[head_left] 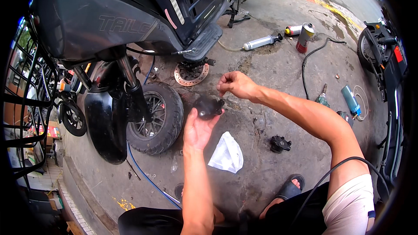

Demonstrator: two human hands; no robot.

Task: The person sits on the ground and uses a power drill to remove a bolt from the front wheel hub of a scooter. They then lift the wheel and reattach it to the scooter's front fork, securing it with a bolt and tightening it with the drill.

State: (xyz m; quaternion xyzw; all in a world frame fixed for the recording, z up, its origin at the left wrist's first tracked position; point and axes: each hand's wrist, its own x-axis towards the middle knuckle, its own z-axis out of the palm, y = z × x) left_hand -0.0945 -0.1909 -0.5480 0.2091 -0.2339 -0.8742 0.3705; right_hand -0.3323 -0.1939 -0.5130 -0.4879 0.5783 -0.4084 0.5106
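Observation:
My left hand [200, 132] is closed round a black rounded part [206, 108], palm up, beside the scooter's front wheel. A small knobby end sticks out of the part's right side. Just above and to the right of it hovers my right hand [235, 84], its fingers curled into a pinch; I cannot make out what, if anything, is between them. The wheel [157, 119] lies tilted on the ground, off the dark grey scooter [130, 30]. Below my hands is a white cloth or sheet [227, 154]. A black brake caliper-like part [280, 144] rests on the ground to its right.
A brake disc [191, 75] is under the scooter's footboard. Farther off lie a clear syringe [261, 42], spray cans [305, 38] and a black hose [308, 67]. A blue bottle with tubing [350, 100] and a parked motorcycle [385, 56] are at right. A blue hose [148, 172] crosses the ground.

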